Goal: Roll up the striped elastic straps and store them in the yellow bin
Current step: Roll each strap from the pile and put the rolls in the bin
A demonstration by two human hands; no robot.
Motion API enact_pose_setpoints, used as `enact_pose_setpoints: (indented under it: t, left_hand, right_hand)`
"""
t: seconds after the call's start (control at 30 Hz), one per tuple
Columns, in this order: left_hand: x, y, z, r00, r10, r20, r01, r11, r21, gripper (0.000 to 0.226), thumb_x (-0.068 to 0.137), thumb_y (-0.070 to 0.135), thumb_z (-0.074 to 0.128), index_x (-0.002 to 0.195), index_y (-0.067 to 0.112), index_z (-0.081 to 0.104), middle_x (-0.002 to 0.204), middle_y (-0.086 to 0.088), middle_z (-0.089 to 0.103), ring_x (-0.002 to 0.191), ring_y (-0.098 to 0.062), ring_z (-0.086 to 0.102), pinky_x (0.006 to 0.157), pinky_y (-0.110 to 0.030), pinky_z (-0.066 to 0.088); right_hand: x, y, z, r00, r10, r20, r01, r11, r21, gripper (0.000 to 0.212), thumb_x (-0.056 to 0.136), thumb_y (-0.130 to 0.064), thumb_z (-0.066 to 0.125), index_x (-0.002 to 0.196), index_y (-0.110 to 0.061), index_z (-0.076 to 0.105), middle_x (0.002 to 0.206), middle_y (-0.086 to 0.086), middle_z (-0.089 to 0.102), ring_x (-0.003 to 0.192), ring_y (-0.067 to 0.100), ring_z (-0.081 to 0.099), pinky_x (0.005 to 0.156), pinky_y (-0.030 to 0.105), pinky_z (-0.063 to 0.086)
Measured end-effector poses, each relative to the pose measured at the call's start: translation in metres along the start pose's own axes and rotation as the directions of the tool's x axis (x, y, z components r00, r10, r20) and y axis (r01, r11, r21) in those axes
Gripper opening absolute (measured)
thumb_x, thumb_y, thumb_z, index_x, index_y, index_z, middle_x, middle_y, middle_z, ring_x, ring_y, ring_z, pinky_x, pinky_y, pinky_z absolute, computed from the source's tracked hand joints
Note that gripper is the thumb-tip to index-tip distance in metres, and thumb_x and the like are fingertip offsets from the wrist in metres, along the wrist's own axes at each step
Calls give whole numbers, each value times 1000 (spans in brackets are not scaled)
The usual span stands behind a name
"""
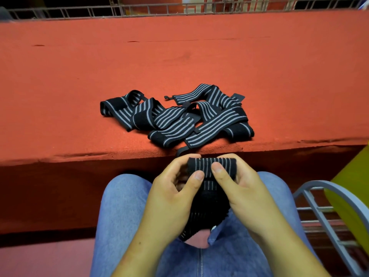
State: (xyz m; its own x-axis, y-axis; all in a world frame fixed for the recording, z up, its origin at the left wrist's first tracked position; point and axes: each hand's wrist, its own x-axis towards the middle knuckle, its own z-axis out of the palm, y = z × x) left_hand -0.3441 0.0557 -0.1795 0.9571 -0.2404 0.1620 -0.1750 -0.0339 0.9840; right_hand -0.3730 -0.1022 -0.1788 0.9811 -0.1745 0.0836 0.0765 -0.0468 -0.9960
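Observation:
A black strap with grey stripes (209, 166) is partly rolled and held over my lap, just below the table's front edge. My left hand (175, 188) grips its left side, thumb on the front of the roll. My right hand (237, 184) grips its right side, thumb pressing the roll too. The strap's loose tail (201, 212) hangs down between my wrists onto my jeans. A tangled pile of several more striped straps (179, 116) lies on the orange table near its front edge. The yellow bin (351, 188) shows at the far right, partly cut off.
The orange felt-covered table (139, 62) stretches wide ahead of me. A grey metal wire rack (323, 212) stands to my right, beside the bin. A metal railing (139, 11) runs along the table's far side. My knees in blue jeans (119, 206) are under the hands.

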Motion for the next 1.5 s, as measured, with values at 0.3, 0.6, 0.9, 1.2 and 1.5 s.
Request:
enact_pose_setpoints:
  t: [0.3, 0.6, 0.9, 1.2, 1.5]
  left_hand:
    - [-2, 4, 0, 998, 50, -43, -50, 999, -1, 31, 97, 8, 69, 116, 32, 71, 112, 10, 76, 109, -10, 71, 96, -34, 55]
    - [-1, 5, -1, 989, 119, -88, -119, 993, 0, 39, 93, -4, 68, 113, 30, 72, 112, 9, 75, 110, -11, 69, 96, -27, 54]
    - [-2, 7, 0, 988, 138, -76, -138, 990, -1, 49, 88, -18, 63, 106, 26, 75, 114, 11, 75, 110, -8, 70, 93, -19, 52]
    - [-1, 6, 1, 995, 78, -64, -82, 995, -62, 54, 87, -20, 64, 96, 31, 77, 120, 9, 74, 108, -8, 72, 90, -17, 52]
    - [-4, 9, 2, 999, 33, 4, -32, 996, -86, 37, 93, -4, 69, 109, 29, 75, 110, 7, 77, 104, -8, 72, 88, -18, 53]
  right_hand:
    - [-3, -1, 0, 992, 114, 49, -119, 985, 123, 36, 89, -46, 65, 113, -20, 75, 108, 6, 81, 107, 20, 77, 96, 43, 60]
    - [-4, -3, 0, 976, 200, 89, -211, 969, 129, 52, 82, -61, 63, 110, -20, 78, 108, 3, 82, 107, 17, 77, 102, 45, 58]
    - [-2, -2, -1, 976, 201, 88, -210, 971, 115, 90, 65, -96, 64, 115, -22, 78, 116, 7, 80, 117, 23, 74, 111, 58, 50]
    - [-1, -2, -2, 985, 174, 6, -174, 977, 127, 61, 87, -67, 65, 112, -12, 76, 115, 17, 78, 118, 37, 71, 110, 63, 49]
    - [0, 2, -3, 992, 121, -40, -115, 984, 139, 40, 92, -47, 62, 108, -14, 76, 109, 14, 80, 113, 36, 73, 101, 53, 55]
